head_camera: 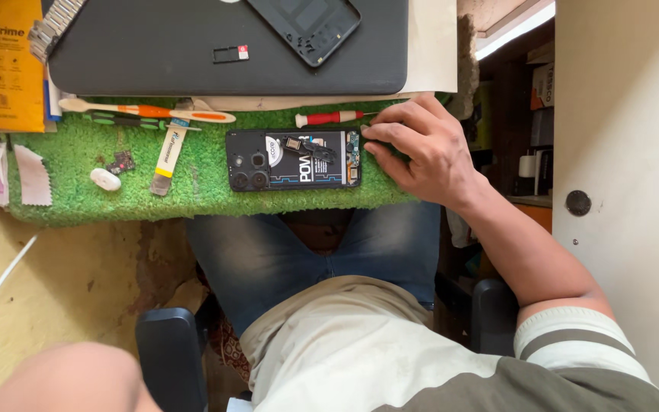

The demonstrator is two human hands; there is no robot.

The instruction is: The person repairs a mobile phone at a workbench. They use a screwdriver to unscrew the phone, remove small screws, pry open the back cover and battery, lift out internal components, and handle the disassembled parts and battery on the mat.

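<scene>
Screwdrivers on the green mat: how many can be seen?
2. A red-handled screwdriver lies just above the opened black phone, beside the right hand. A green-handled screwdriver lies at the mat's upper left. Others may be hidden.

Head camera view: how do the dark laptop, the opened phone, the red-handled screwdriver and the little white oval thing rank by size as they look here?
Largest to smallest:
1. dark laptop
2. opened phone
3. red-handled screwdriver, its tip partly hidden by the right hand
4. white oval thing
All lie at about the same distance.
</scene>
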